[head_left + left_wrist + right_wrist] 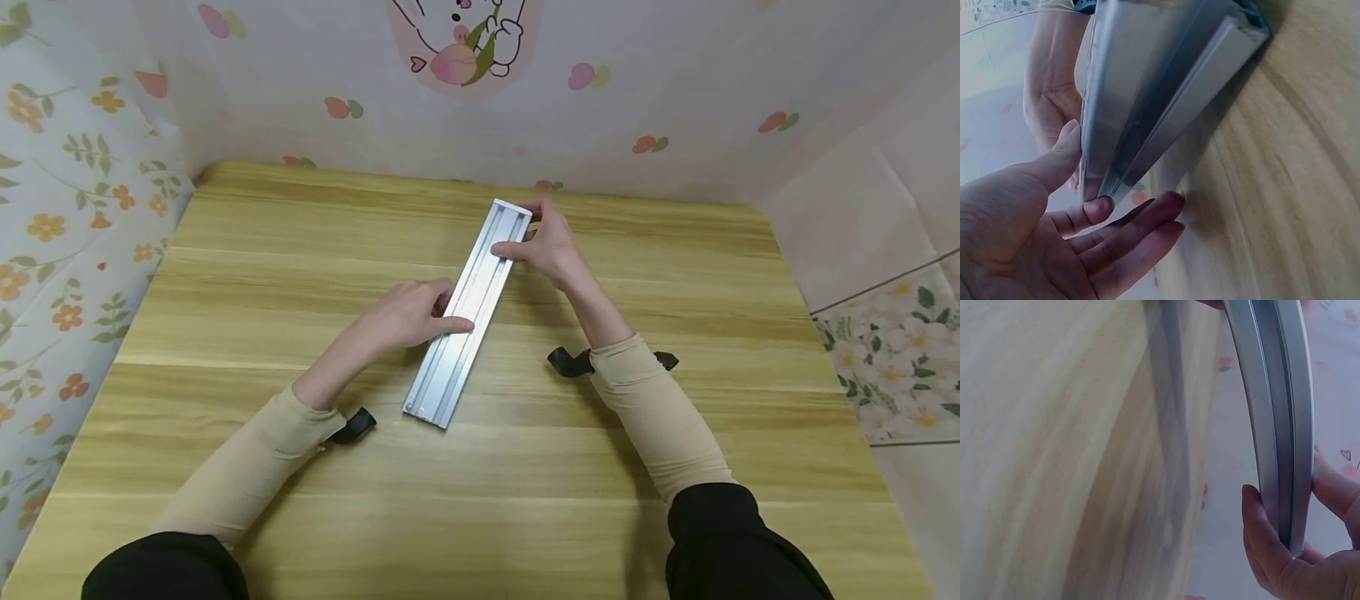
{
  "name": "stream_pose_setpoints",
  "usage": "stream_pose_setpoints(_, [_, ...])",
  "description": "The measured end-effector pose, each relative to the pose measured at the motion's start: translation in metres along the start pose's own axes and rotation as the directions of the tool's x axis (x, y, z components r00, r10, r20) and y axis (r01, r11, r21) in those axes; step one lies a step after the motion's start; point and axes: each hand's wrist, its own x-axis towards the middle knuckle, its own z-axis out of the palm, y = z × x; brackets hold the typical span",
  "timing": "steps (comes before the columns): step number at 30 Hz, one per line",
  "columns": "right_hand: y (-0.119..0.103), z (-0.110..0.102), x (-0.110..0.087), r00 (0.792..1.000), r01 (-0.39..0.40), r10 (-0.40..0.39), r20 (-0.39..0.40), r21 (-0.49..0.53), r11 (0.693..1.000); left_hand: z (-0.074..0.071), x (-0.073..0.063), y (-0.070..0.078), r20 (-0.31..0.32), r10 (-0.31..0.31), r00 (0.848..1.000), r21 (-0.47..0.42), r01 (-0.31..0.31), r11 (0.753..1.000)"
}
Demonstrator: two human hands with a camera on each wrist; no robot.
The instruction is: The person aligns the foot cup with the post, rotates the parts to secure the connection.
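Observation:
A long silver aluminium profile with grooves along its length is held at a slant over the table in the head view. My left hand grips its left edge below the middle, thumb on the upper face. In the left wrist view, the index fingertip touches the profile's edge while the other fingers extend past it. Near the far end, my right hand pinches the right edge. The right wrist view shows the thumb and fingers of that hand on opposite sides of the grooved bar.
The wood-grain table lies beneath both arms. Behind it hangs a pale printed curtain, with a floral sheet on the left. Black curved pieces stick out from the beige sleeves at the wrists.

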Motion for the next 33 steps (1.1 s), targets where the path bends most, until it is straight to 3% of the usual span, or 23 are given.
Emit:
stream_pose_setpoints(7, [-0.006,-0.004,-0.003,0.999,0.032,-0.031,-0.028,0.052,0.998,-0.001,0.001,-0.001,0.026,-0.062,0.998,-0.087,0.064,0.994])
stream_pose_setpoints(15, [-0.015,-0.007,-0.005,0.994,0.067,-0.056,-0.094,0.112,0.991,-0.006,0.01,-0.006,0.089,-0.009,0.996,-0.211,0.028,0.977])
stream_pose_setpoints(20, [-0.021,-0.011,-0.008,0.989,0.076,-0.06,-0.138,0.118,0.99,-0.009,0.013,-0.006,0.105,-0.012,0.994,-0.272,0.04,0.961])
stream_pose_setpoints(27, [-0.027,-0.014,-0.011,0.981,0.117,-0.098,-0.17,0.106,0.987,-0.008,0.012,-0.005,0.082,-0.001,0.997,-0.381,0.032,0.924])
stream_pose_setpoints(33, [-0.032,-0.015,-0.015,0.964,0.19,-0.164,-0.21,0.109,0.976,-0.008,0.011,-0.003,0.073,0.004,0.997,-0.504,0.034,0.863])
